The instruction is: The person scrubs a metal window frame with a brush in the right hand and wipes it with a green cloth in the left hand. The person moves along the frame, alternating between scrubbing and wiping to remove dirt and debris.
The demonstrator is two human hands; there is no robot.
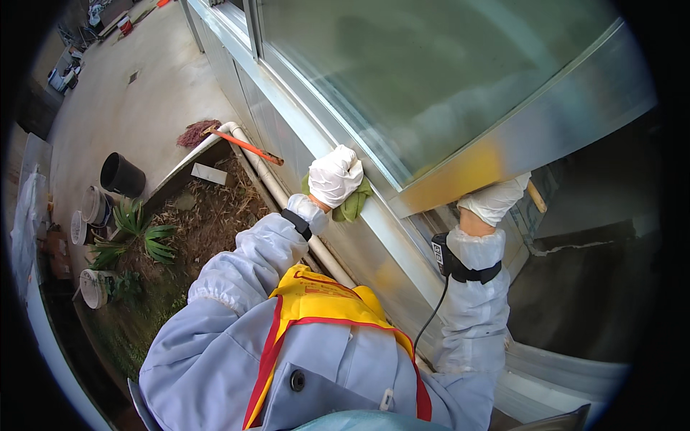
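Observation:
My left hand (337, 175), in a white glove, is closed over a green cloth (353, 203). It presses the cloth against the metal sill (385, 229) below a framed glass pane (431, 86). My right hand (493, 202), also gloved in white, is at the near end of the pane's metal frame (531, 126). Its fingers are partly hidden there, so I cannot tell whether they grip the frame. Just right of that hand, a short wooden handle (536, 196) sticks out. A small black device (444, 256) with a cable is strapped to my right wrist.
A white pipe (262, 172) runs along the wall beside a soil bed (202, 215). A mop with an orange handle (245, 144) leans there. Further left are a black bucket (123, 175), pale buckets (96, 206) and a spiky green plant (143, 234). Concrete paving (140, 102) stretches beyond.

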